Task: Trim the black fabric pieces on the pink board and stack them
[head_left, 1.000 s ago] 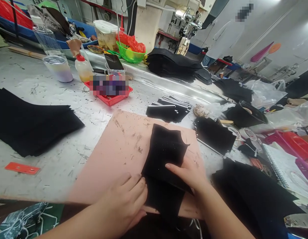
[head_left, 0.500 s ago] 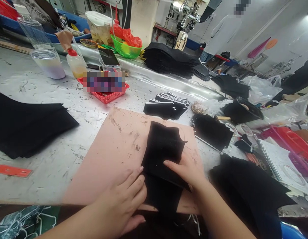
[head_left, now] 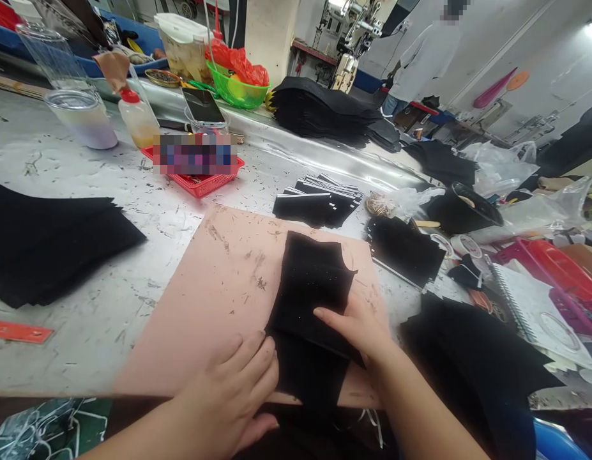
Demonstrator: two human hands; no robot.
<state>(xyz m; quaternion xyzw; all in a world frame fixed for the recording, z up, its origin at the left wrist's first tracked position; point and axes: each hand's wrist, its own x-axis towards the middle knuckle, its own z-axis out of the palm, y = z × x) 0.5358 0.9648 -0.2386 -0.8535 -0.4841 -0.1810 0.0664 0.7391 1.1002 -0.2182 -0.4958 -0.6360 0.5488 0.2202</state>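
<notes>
A black fabric piece (head_left: 311, 278) with a curved cut on its right side lies on a pink board (head_left: 200, 306) at the table's front. Beneath its near edge, a second black fabric panel (head_left: 308, 370) hangs over the table edge. My right hand (head_left: 360, 326) holds the upper piece at its right side, thumb on top and the other fingers hidden under it. My left hand (head_left: 245, 377) rests at the left edges of both pieces, fingers lightly bent and side by side, thumb apart below.
Black fabric stacks lie at left (head_left: 51, 243) and right (head_left: 468, 358). White-edged black pieces (head_left: 319, 201) sit behind the board. A red basket (head_left: 200, 185), a lidded cup (head_left: 82, 121) and a glue bottle (head_left: 135, 118) stand farther back. A spiral notebook (head_left: 535, 306) is at right.
The view has shifted slightly. My left fingertips have drawn a little nearer to me along the fabric's left edge. My right hand keeps its hold on the fabric.
</notes>
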